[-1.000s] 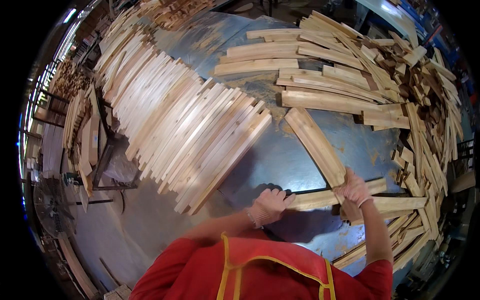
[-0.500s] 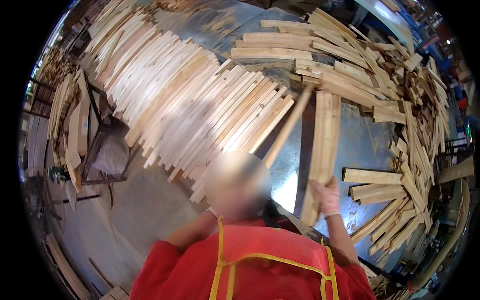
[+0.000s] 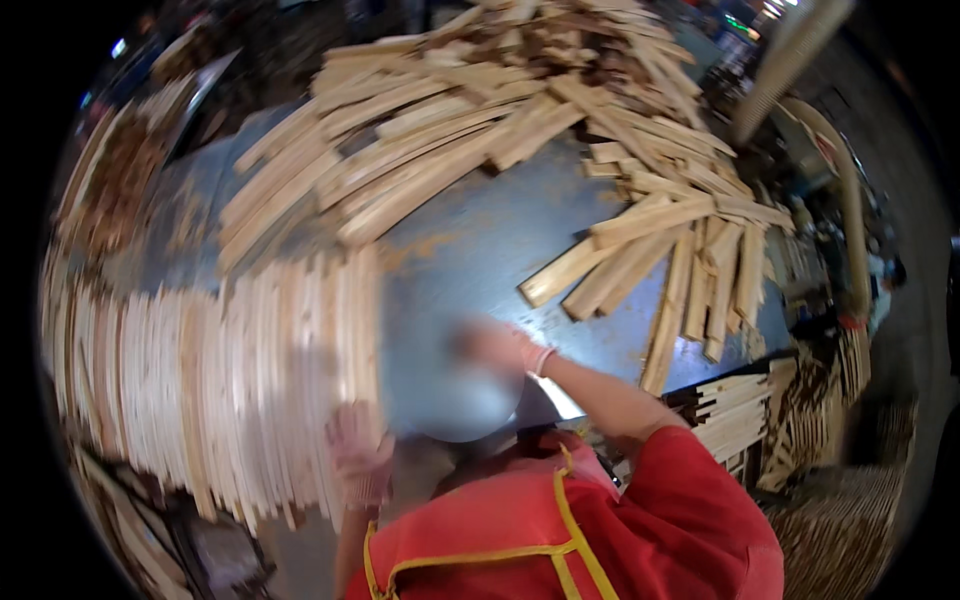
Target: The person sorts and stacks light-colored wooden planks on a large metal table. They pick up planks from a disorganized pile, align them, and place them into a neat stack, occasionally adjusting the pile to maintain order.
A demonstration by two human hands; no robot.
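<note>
My left hand (image 3: 360, 455), in a pinkish glove, lies with its fingers stretched out at the near end of a long row of pale wooden strips (image 3: 250, 370). It touches the last strips on the row's right side. My right hand (image 3: 500, 347), with a pale cuff at the wrist, is over the bare metal tabletop (image 3: 440, 290), just right of that row. No board shows in it, but motion and a blurred patch smear its fingers.
Loose boards (image 3: 400, 150) lie in a heap across the far side of the table. More short boards (image 3: 630, 250) fan out at the right. Stacked strips (image 3: 730, 410) stand beyond the table's right edge, and a ribbed hose (image 3: 845, 190) bends down at the far right.
The view has swung to the right, so the row of strips now lies at my left. My right hand has let go of the board it held. My left hand has come into sight on the strips.
</note>
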